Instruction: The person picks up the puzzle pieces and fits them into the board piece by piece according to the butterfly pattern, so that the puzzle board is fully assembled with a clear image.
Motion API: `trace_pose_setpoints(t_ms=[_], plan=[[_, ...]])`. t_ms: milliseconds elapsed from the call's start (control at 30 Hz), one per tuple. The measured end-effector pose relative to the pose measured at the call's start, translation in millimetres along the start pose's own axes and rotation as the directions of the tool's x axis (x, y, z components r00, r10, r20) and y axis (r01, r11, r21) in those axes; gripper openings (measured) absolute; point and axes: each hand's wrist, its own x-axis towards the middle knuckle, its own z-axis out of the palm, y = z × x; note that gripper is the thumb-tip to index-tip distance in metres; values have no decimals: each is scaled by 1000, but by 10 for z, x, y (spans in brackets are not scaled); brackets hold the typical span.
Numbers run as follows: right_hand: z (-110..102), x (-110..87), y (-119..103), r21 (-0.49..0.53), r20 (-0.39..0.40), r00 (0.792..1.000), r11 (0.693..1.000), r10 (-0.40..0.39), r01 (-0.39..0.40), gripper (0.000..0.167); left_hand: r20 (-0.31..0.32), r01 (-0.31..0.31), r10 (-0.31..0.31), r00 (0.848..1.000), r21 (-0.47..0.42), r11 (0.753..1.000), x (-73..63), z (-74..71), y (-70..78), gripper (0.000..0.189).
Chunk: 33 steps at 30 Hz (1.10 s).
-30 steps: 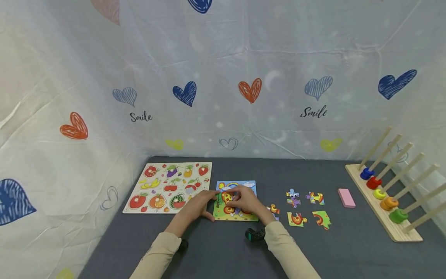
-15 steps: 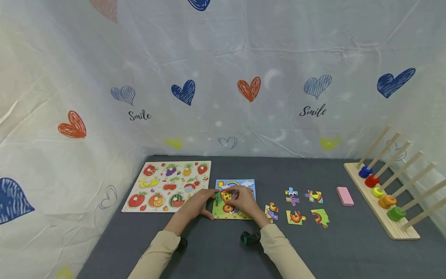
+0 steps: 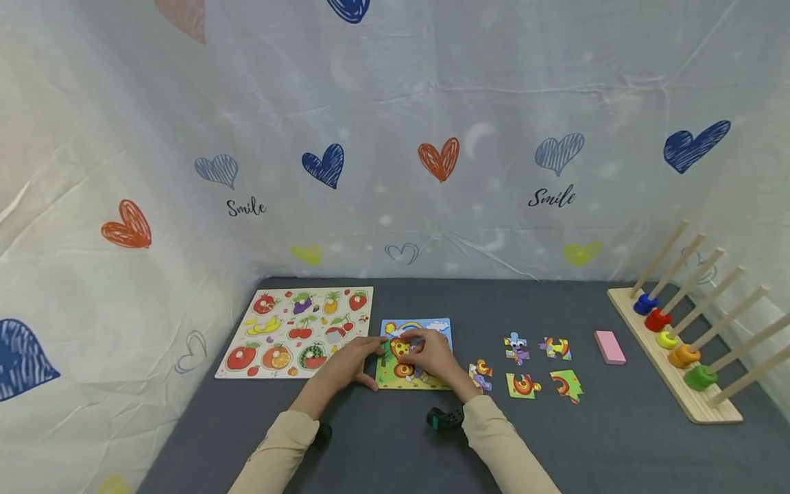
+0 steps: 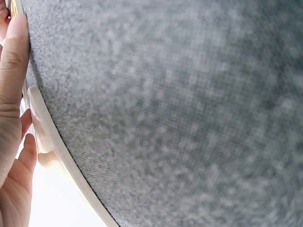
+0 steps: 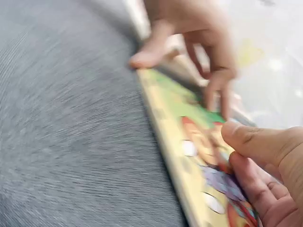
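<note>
A jigsaw board [image 3: 389, 381] with a cartoon animal picture under a rainbow sky lies mid-table, largely covered by both hands. My left hand [image 3: 348, 363] holds its left side, thumb at the near corner and fingertips on the picture. In the right wrist view that left hand [image 5: 194, 42] shows across the corner. Over the board's middle my right hand [image 3: 437, 353] pinches at a picture piece, thumb and forefinger close together; the piece is mostly hidden. Loose jigsaw pieces lie to the right: a purple one [image 3: 517, 350], a yellow one [image 3: 558, 348], a green one [image 3: 568, 385] and others.
A fruit puzzle board [image 3: 231, 370] lies at the left. On the right are a pink block [image 3: 609, 347] and a wooden peg stand [image 3: 719, 410] with coloured rings. A black wrist device [image 3: 444, 419] sits at the right wrist. A heart-printed curtain [image 3: 481, 219] hangs behind.
The right hand and forearm have shifted slightly left, uncovering more of the loose piece beside the board. The left hand keeps its place on the board; the head view has tilted a little.
</note>
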Motion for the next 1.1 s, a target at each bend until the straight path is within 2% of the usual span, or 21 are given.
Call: trace_pose_setpoints(t_ms=[100,200,333,667,900,1100], plan=[[-152,-41,35,114,27,999,993,33,-36,38,13,4,-4,1000,1,1000,0,-14,4,60],[-372,-103,108,244,67,997,969,33,-48,42,13,16,-16,1000,3,1000,-8,-11,12,62],[-710,-221,209,307,85,996,951,19,-45,45,6,25,-25,1000,-4,1000,-18,-16,5,63],[-1411,-563,430,275,43,998,959,53,-63,51,7,15,-15,1000,1,1000,-6,-2,-7,63],[-1706,-686,597,229,20,998,971,64,-67,49,4,19,-19,1000,7,1000,-10,0,-5,62],[-1869,-760,692,226,40,998,972,54,-61,47,-8,4,-4,1000,3,1000,-5,11,-12,62]])
